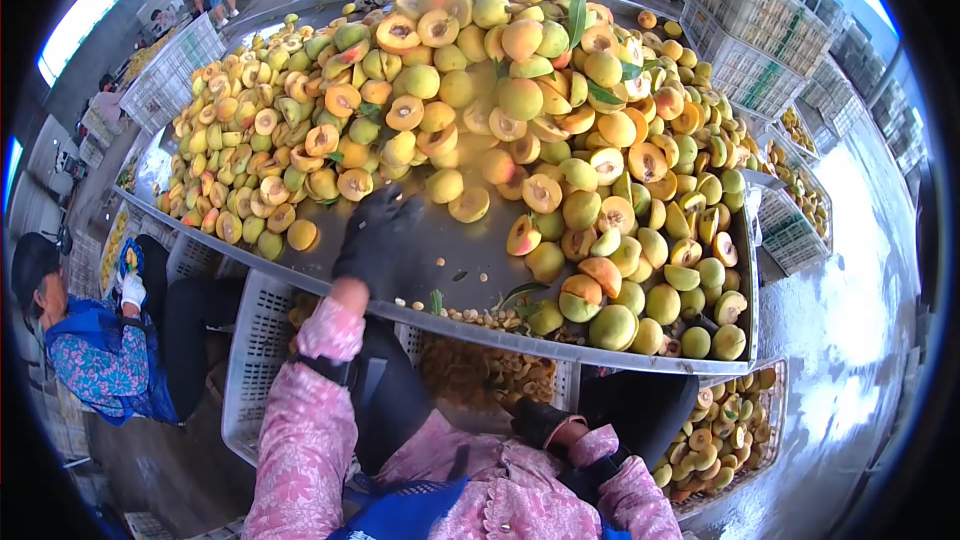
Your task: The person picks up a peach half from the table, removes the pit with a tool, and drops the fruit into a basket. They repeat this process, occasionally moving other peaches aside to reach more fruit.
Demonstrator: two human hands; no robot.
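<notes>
My left hand (376, 238), in a black glove, reaches over the metal table's bare strip. Its fingers stretch toward the pile of peaches (457, 90), many cut in half with the stone or hollow showing; the fingertips are somewhat blurred, and I see nothing held in them. My right hand (538, 423), also in a dark glove, is low at my lap beside the crate of fruit pieces (480, 368). Its fingers look curled, and whatever they may hold is hidden.
The metal table (420, 248) has a raised front rim with pits and leaves along it. Another crate (718, 435) of halved peaches stands at right. At left sits a co-worker (110, 360) with a white glove. Stacked crates (760, 25) rise behind; the floor (850, 310) looks wet.
</notes>
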